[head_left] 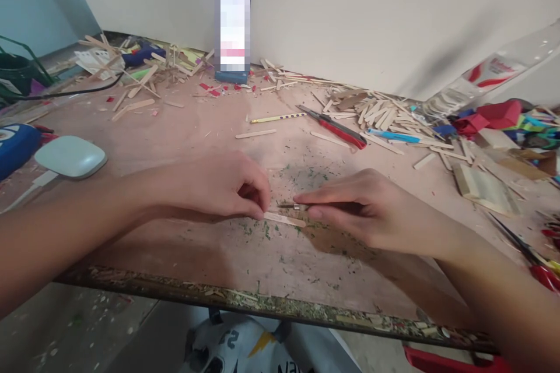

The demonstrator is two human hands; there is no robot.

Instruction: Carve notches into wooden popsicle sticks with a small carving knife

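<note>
My left hand pinches the left end of a flat wooden craft stick between thumb and fingertips, and the stick lies low over the table. Just to the right, my right hand grips a small slim tool with a thin dark tip and a silver collar. Its tip points left, slightly above the stick. The rest of that tool is hidden by the fingers, so its exact kind is unclear. Small green shavings are scattered around both hands on the table.
A red-and-black utility knife, a yellow measuring strip and a blue pen lie beyond my hands. A pile of craft sticks and a plastic bottle are back right. Scissors lie right; a white mouse left.
</note>
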